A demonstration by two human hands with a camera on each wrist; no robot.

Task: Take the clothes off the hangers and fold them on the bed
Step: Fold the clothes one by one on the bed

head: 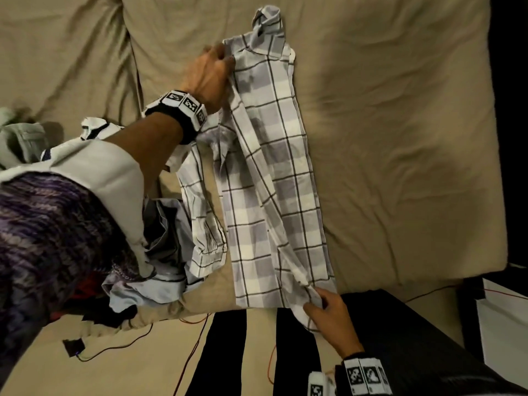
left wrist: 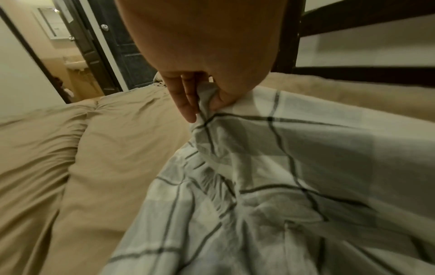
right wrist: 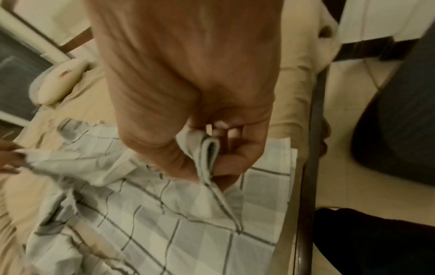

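Plaid shirt (head: 268, 172) lies lengthwise on the tan bed (head: 400, 138), collar at the far end, one sleeve trailing on its left side. Left hand (head: 210, 75): grip closed, pinching the shoulder edge near the collar. Right hand (head: 328, 312): grip closed, thumb and fingers pinching a fold of the hem at the bed's near edge. Heap of other clothes (head: 154, 252) lies left of the shirt.

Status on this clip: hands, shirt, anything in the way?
Left hand pinches plaid shirt near the collar. Right hand pinches the hem. Shirt lies lengthwise on bed, half folded. Clothes pile beside it, left.
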